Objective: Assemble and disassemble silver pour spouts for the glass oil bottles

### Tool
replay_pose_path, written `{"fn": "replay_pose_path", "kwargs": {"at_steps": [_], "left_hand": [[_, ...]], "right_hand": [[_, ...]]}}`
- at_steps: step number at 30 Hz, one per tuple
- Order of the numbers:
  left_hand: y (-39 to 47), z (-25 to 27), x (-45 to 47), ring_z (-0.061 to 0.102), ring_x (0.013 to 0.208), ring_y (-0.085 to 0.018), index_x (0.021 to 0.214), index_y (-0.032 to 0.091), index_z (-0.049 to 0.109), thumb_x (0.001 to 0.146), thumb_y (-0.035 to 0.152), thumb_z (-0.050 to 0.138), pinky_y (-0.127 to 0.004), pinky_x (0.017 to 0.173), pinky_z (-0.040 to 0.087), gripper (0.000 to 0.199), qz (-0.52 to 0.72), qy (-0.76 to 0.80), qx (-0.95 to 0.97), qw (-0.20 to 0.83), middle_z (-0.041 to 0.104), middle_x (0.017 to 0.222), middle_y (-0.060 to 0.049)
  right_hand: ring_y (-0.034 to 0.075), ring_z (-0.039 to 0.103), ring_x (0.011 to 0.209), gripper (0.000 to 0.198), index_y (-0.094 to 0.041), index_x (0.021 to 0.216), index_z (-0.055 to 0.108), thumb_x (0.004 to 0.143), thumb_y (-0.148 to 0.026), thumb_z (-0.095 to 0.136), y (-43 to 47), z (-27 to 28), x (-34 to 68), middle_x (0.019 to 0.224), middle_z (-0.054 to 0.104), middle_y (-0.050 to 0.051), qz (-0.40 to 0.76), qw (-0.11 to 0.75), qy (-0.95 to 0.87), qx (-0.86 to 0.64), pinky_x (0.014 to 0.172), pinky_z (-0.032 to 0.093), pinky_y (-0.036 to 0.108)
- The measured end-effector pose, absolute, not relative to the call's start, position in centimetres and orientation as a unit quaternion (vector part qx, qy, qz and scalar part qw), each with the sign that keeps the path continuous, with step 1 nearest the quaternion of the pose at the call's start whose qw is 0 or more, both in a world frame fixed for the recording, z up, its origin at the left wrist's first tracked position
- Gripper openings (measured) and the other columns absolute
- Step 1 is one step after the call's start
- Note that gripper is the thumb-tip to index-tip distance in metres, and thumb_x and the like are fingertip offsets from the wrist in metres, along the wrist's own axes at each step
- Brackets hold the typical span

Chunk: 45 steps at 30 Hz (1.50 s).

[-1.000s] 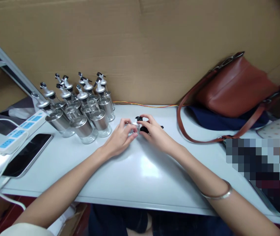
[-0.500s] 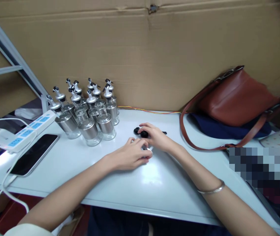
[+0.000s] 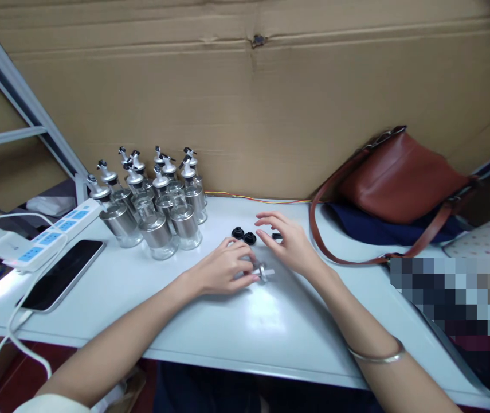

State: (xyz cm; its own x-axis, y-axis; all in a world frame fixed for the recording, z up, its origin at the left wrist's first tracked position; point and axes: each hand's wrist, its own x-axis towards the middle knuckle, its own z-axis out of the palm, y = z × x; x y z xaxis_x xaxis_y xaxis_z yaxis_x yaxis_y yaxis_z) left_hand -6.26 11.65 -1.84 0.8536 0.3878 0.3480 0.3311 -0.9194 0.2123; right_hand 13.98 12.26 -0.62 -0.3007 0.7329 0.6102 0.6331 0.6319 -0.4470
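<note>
My left hand (image 3: pixel 227 268) rests low over the table with its fingers curled on a small silver pourer top (image 3: pixel 264 272), whose pale stem points right. Part of that top is hidden under the fingers. My right hand (image 3: pixel 288 243) hovers to the right, thumb and fingers apart, holding nothing. Two black round stoppers, a left one (image 3: pixel 238 232) and a right one (image 3: pixel 250 237), lie just beyond my left fingertips. A small black piece (image 3: pixel 276 236) shows partly behind my right hand. Several glass bottles (image 3: pixel 157 232) with steel sleeves stand at left, some without pourers.
A white power strip (image 3: pixel 55 232) with plugs and cables lies on the table (image 3: pixel 210 332) at left, beside a phone (image 3: pixel 62 275). A brown bag (image 3: pixel 399 178) sits on dark blue cloth (image 3: pixel 365 226) at right. Cardboard (image 3: pixel 245 126) stands behind.
My right hand has lifted off the black stoppers and opened, moving right. Both stoppers now show plainly. My left hand stays with the pourer top, which shows more. The view has shifted slightly.
</note>
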Motion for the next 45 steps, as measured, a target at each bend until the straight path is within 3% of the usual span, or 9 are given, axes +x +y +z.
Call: {"fn": "replay_pose_path", "kwargs": {"at_steps": [4, 9, 14, 18, 24, 29, 37, 45], "left_hand": [[12.3, -1.0, -6.9, 0.059, 0.095, -0.020, 0.081, 0.017, 0.063, 0.096, 0.029, 0.041, -0.036, 0.088, 0.042, 0.030, 0.310, 0.197, 0.930, -0.014, 0.068, 0.092, -0.007], [13.7, -0.2, -8.6, 0.060, 0.085, -0.020, 0.083, 0.017, 0.060, 0.096, 0.026, 0.037, -0.037, 0.081, 0.043, 0.028, 0.402, 0.280, 0.868, -0.084, 0.068, 0.084, -0.007], [15.1, -1.9, -9.3, 0.061, 0.066, -0.016, 0.076, 0.017, 0.058, 0.097, 0.023, 0.031, -0.028, 0.063, 0.046, 0.034, 0.399, 0.293, 0.864, -0.092, 0.066, 0.073, -0.005], [15.5, -2.7, -9.8, 0.060, 0.060, -0.013, 0.075, 0.017, 0.059, 0.097, 0.024, 0.028, -0.025, 0.058, 0.045, 0.038, 0.405, 0.295, 0.859, -0.105, 0.065, 0.069, -0.004], [15.4, -1.5, -11.2, 0.063, 0.085, -0.019, 0.077, 0.018, 0.063, 0.095, 0.025, 0.033, -0.033, 0.077, 0.046, 0.036, 0.432, 0.324, 0.830, -0.138, 0.070, 0.083, -0.007], [15.7, -1.0, -12.4, 0.054, 0.107, -0.028, 0.083, 0.020, 0.067, 0.092, 0.028, 0.040, -0.048, 0.091, 0.032, 0.030, 0.463, 0.391, 0.775, -0.178, 0.068, 0.103, -0.011], [17.0, -1.4, -13.6, 0.048, 0.113, -0.030, 0.092, 0.023, 0.066, 0.086, 0.024, 0.050, -0.049, 0.094, 0.025, 0.017, 0.482, 0.458, 0.721, -0.196, 0.062, 0.112, -0.010], [16.9, -1.3, -13.8, 0.048, 0.114, -0.030, 0.097, 0.022, 0.062, 0.075, 0.015, 0.050, -0.047, 0.094, 0.026, 0.026, 0.492, 0.456, 0.711, -0.212, 0.059, 0.110, -0.011]], "right_hand": [[0.023, 0.064, 0.100, 0.012, -0.021, 0.095, 0.061, 0.092, -0.022, 0.050, 11.5, -0.4, 13.0, 0.105, 0.067, 0.011, 0.035, 0.434, -0.815, -0.382, 0.085, 0.052, 0.039], [0.023, 0.063, 0.094, 0.013, -0.023, 0.099, 0.060, 0.088, -0.025, 0.053, 10.8, 0.4, 11.0, 0.100, 0.068, 0.009, 0.130, 0.492, -0.766, -0.393, 0.082, 0.051, 0.040], [0.023, 0.062, 0.106, 0.030, -0.022, 0.115, 0.050, 0.086, -0.030, 0.054, 14.0, 1.6, 7.3, 0.116, 0.064, 0.012, 0.199, 0.499, -0.747, -0.393, 0.082, 0.053, 0.039], [0.024, 0.054, 0.122, 0.040, -0.021, 0.122, 0.043, 0.085, -0.030, 0.055, 19.1, 2.8, 3.4, 0.130, 0.056, 0.016, 0.228, 0.500, -0.733, -0.401, 0.095, 0.048, 0.042], [0.023, 0.055, 0.121, 0.045, -0.019, 0.122, 0.044, 0.081, -0.024, 0.061, 24.4, 3.6, -1.3, 0.128, 0.058, 0.015, 0.247, 0.484, -0.732, -0.412, 0.103, 0.042, 0.039], [0.022, 0.063, 0.101, 0.036, -0.018, 0.115, 0.049, 0.081, -0.021, 0.059, 24.6, 3.1, -2.0, 0.116, 0.064, 0.013, 0.233, 0.474, -0.732, -0.430, 0.095, 0.046, 0.041], [0.022, 0.064, 0.095, 0.029, -0.018, 0.111, 0.049, 0.083, -0.022, 0.055, 22.7, 2.7, -0.9, 0.106, 0.067, 0.011, 0.202, 0.462, -0.748, -0.432, 0.091, 0.046, 0.039], [0.023, 0.063, 0.094, 0.028, -0.018, 0.110, 0.049, 0.083, -0.022, 0.052, 20.4, 2.7, 0.5, 0.104, 0.067, 0.011, 0.178, 0.494, -0.736, -0.426, 0.089, 0.047, 0.038]]}}
